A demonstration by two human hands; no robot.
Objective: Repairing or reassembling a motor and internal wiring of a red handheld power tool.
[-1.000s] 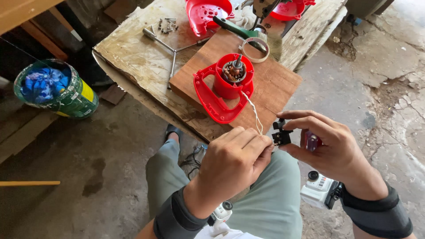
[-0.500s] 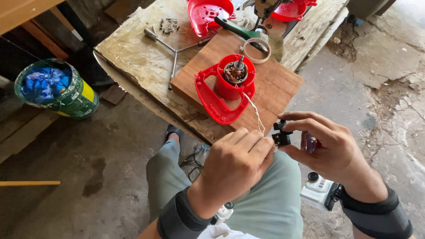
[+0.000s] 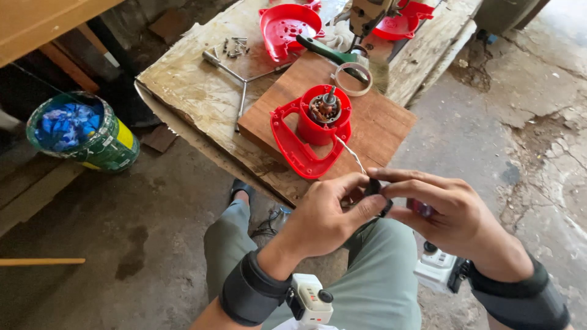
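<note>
Your left hand (image 3: 321, 221) and right hand (image 3: 455, 217) meet over your lap, just below the near edge of the bench (image 3: 183, 91), and both close on one small black part (image 3: 374, 188): your left grip pinches it between thumb and forefinger from the left, while your right thumb and forefinger press on it from the right and above. Most of the part is hidden by your fingers, so its shape cannot be told. A thin pale wire (image 3: 350, 153) runs from the part up to the red motor housing (image 3: 313, 131), which stands upright on a brown wooden board (image 3: 385, 125) on the bench, with copper windings showing in its open top. Behind it lie a roll of tape (image 3: 353, 78), a green-handled brush (image 3: 330, 52), a cross-shaped metal wrench (image 3: 241, 79) and another red cover (image 3: 287, 27). A green bucket (image 3: 85, 131) holding blue stuff stands on the floor, well to your left.
</note>
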